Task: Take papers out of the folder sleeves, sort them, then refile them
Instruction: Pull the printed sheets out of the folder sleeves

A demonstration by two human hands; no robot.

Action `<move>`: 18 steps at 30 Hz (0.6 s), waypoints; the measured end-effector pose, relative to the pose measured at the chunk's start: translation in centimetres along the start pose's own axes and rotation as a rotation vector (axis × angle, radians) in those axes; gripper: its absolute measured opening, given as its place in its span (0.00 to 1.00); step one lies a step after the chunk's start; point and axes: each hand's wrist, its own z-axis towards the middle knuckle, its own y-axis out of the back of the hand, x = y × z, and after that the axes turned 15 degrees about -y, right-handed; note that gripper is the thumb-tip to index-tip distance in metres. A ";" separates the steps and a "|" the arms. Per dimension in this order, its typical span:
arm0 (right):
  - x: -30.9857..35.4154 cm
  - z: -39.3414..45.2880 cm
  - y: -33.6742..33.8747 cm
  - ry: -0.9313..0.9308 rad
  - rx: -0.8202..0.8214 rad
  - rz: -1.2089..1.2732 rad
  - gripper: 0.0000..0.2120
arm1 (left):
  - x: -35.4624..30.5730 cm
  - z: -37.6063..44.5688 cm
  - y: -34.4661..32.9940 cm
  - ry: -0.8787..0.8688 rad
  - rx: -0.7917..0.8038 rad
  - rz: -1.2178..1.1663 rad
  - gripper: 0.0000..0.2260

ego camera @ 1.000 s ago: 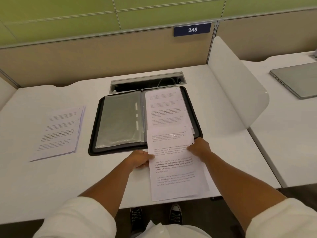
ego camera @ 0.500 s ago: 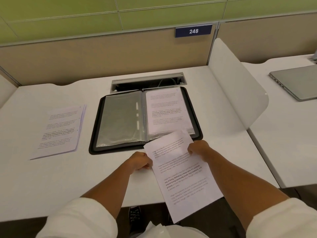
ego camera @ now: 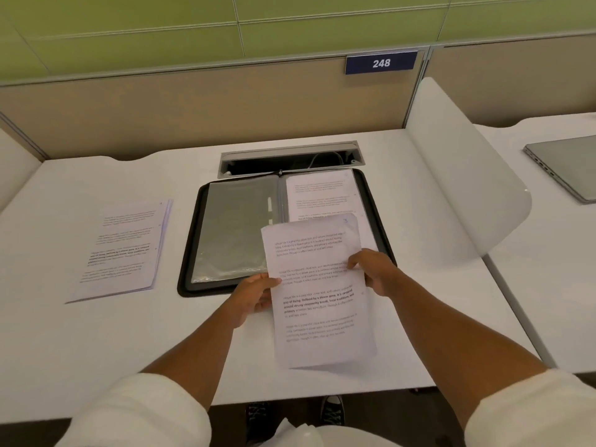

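A black folder [ego camera: 383, 221] lies open on the white desk [ego camera: 96, 343]. Its left clear sleeve [ego camera: 235, 230] shows no paper, and a printed page [ego camera: 319, 195] sits in the right sleeve. I hold a printed sheet [ego camera: 319, 301] lifted above the desk in front of the folder, its top edge covering the right sleeve's lower part. My left hand [ego camera: 254, 293] pinches the sheet's left edge, thumb on top. My right hand [ego camera: 374, 269] grips its right edge, fingers on the print. A stack of printed papers [ego camera: 122, 250] lies to the folder's left.
A curved white divider [ego camera: 461, 188] stands at the desk's right, with a closed grey laptop [ego camera: 567, 166] on the neighbouring desk beyond it. A cable tray slot [ego camera: 290, 158] runs behind the folder. A beige partition with a plate reading 248 [ego camera: 381, 62] closes the back.
The sheet has come fully out of the right sleeve. It swung askew, then straightened and rose in both hands, which shifted further along its edges.
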 end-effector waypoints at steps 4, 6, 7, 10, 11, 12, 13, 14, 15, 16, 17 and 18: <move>2.1 0.0 -2.6 0.017 0.054 0.127 0.17 | -0.5 0.6 2.0 -0.015 0.052 -0.013 0.11; 3.2 0.1 -4.2 0.036 0.076 0.167 0.15 | -0.7 0.9 3.2 -0.043 0.010 -0.017 0.12; 3.6 0.1 -5.1 0.045 0.080 0.166 0.13 | -0.8 1.1 3.9 -0.063 -0.016 -0.026 0.12; 4.8 0.6 -7.9 0.051 0.082 0.121 0.10 | -1.0 1.8 6.6 -0.104 -0.066 -0.071 0.12; 5.1 0.8 -8.8 0.049 0.087 0.084 0.11 | -1.1 2.0 7.5 -0.112 -0.082 -0.082 0.12; 5.4 1.0 -9.8 0.048 0.093 0.035 0.12 | -1.3 2.2 8.4 -0.119 -0.100 -0.089 0.12; 5.8 1.1 -10.8 0.050 0.104 -0.026 0.13 | -1.5 2.3 9.4 -0.123 -0.119 -0.083 0.12; 6.0 1.3 -11.8 0.053 0.116 -0.087 0.13 | -1.6 2.5 10.4 -0.122 -0.143 -0.075 0.12; 6.3 1.5 -12.9 0.056 0.126 -0.140 0.12 | -1.7 2.7 11.4 -0.119 -0.172 -0.071 0.12; 6.5 1.6 -13.9 0.065 0.133 -0.180 0.11 | -1.8 2.9 12.4 -0.115 -0.206 -0.074 0.11; 6.8 1.6 -15.0 0.077 0.138 -0.212 0.11 | -1.8 3.1 13.4 -0.117 -0.240 -0.066 0.11; 7.0 1.7 -16.1 0.094 0.139 -0.235 0.11 | -1.9 3.2 14.4 -0.124 -0.273 -0.047 0.11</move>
